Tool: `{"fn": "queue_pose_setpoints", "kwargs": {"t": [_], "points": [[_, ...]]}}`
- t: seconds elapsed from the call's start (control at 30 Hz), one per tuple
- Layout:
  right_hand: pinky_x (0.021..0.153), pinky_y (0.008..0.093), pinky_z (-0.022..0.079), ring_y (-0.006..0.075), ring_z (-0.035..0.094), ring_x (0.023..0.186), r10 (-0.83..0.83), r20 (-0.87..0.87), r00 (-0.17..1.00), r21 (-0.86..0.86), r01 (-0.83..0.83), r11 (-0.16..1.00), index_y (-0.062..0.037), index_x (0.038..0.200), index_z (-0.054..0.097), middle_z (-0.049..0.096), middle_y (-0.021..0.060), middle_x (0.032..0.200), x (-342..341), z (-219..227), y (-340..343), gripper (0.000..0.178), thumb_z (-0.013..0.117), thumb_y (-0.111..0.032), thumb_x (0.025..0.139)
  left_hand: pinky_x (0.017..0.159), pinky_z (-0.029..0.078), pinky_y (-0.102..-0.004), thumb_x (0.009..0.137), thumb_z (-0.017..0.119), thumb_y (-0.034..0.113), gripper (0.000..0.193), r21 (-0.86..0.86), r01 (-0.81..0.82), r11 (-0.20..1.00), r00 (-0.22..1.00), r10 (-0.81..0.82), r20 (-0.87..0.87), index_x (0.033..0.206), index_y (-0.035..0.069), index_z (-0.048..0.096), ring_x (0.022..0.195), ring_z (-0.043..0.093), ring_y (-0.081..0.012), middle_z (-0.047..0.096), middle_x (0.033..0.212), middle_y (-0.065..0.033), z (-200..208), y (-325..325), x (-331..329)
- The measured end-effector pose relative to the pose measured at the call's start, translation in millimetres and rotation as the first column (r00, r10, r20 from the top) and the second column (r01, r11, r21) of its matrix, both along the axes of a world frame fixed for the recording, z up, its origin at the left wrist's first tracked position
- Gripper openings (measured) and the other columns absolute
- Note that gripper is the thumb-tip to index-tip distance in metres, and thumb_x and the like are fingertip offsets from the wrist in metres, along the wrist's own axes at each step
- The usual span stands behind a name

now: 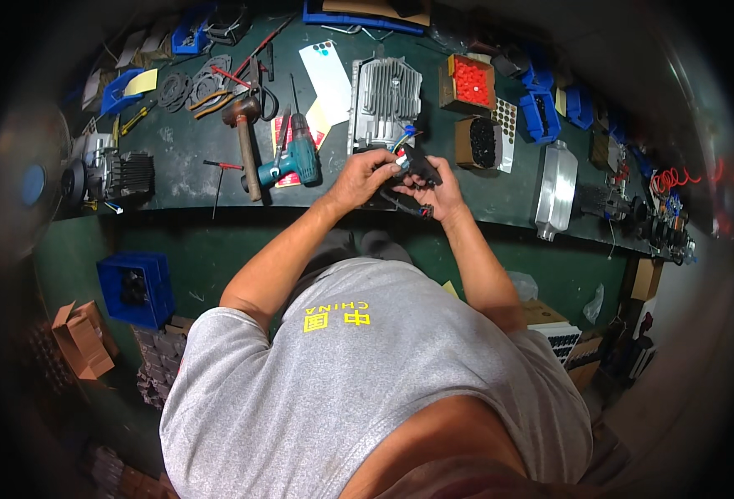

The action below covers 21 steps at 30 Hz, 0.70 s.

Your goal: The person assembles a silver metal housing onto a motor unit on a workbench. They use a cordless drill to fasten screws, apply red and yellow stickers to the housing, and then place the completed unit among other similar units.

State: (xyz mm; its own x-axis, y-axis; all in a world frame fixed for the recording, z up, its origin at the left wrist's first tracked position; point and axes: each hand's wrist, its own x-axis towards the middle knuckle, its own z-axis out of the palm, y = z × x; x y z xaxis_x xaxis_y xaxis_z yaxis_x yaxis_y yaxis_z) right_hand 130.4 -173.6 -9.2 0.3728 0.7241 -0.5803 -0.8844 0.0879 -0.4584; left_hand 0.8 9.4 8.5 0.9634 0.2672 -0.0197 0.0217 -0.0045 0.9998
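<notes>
Dark green worktop [184, 179] w/ teal cordless drill [294, 160], wooden-handled hammer [245, 133] just left of it, red-handled screwdriver [221, 176], box of red caps [472, 82], box of black parts, poss. grommets [483, 141], silver block [556, 187] at right; blue crate [138, 287] on floor below.

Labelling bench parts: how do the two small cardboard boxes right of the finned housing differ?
The upper box is filled with red parts; the lower box holds black ones. The upper box looks squarer and sits farther back on the bench; the lower box lies nearer the person's right hand. Both are open-topped brown cardboard, right of the grey finned housing.
</notes>
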Motion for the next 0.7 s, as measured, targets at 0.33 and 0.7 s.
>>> {"fn": "queue_pose_setpoints", "kwargs": {"t": [0.33,0.7], "points": [[0.089,0.0563,0.058,0.0206,0.063,0.073,0.071,0.097,0.993,-0.048,-0.067,0.997,-0.0019,0.096,0.063,0.056,0.0065,0.073,3,2,3,0.038,0.048,-0.037,0.099,0.068,0.048,-0.0272,0.098,0.067,0.016,0.018,-0.176,0.023,0.984,0.998,-0.032,-0.048,0.101,-0.002,0.068,0.075,0.054,-0.0079,0.064,0.079,-0.0008,2,4,-1],[0.070,0.0336,0.046,0.0148,0.050,0.074,0.183,0.768,0.614,-0.194,-0.049,0.980,0.0007,0.086,0.053,0.051,0.0039,0.077,-10,36,15,0.031,0.047,-0.026,0.101,0.059,0.043,-0.0240,0.096,0.071,0.031,0.026,-0.335,-0.117,0.935,0.955,0.012,-0.297,0.093,0.005,0.070,0.069,0.053,-0.0051,0.063,0.080,0.0019,35,7,-28]]}}
